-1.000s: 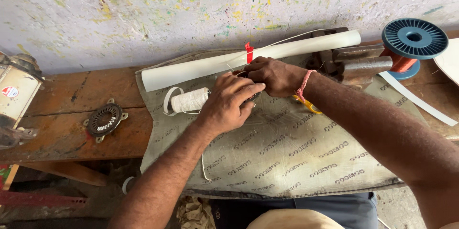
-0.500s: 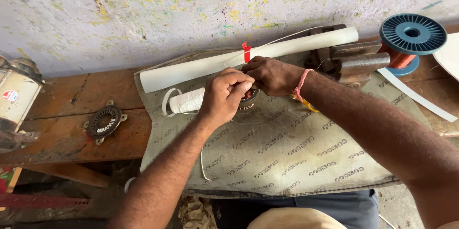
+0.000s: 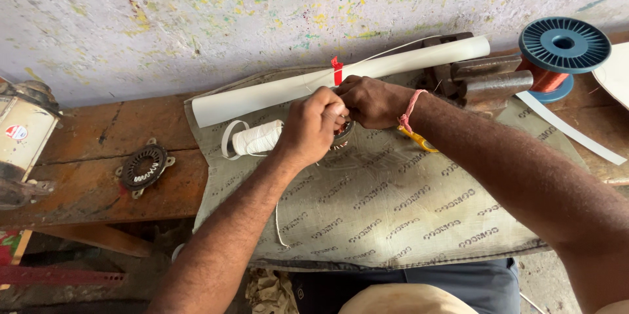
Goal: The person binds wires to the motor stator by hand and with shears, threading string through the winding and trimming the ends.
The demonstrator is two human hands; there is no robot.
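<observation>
My left hand [image 3: 311, 124] and my right hand [image 3: 370, 99] meet over a small round part wound with copper wire [image 3: 342, 132], which lies on a printed grey sheet [image 3: 393, 202]. Both hands close on it; their fingers hide most of it. A spool of white thread [image 3: 257, 138] lies just left of my left hand. A pink cord is tied round my right wrist. A yellow-handled tool [image 3: 417, 141] pokes out under that wrist.
A long white rolled sheet with a red tie [image 3: 275, 92] lies along the wall. A blue reel of copper wire [image 3: 562, 48] and a metal vise [image 3: 488, 81] stand at the right. A toothed metal ring [image 3: 144, 166] rests on the wooden bench, left.
My left hand has moved up and right, closer to my right hand over the wound part. The right hand has barely shifted.
</observation>
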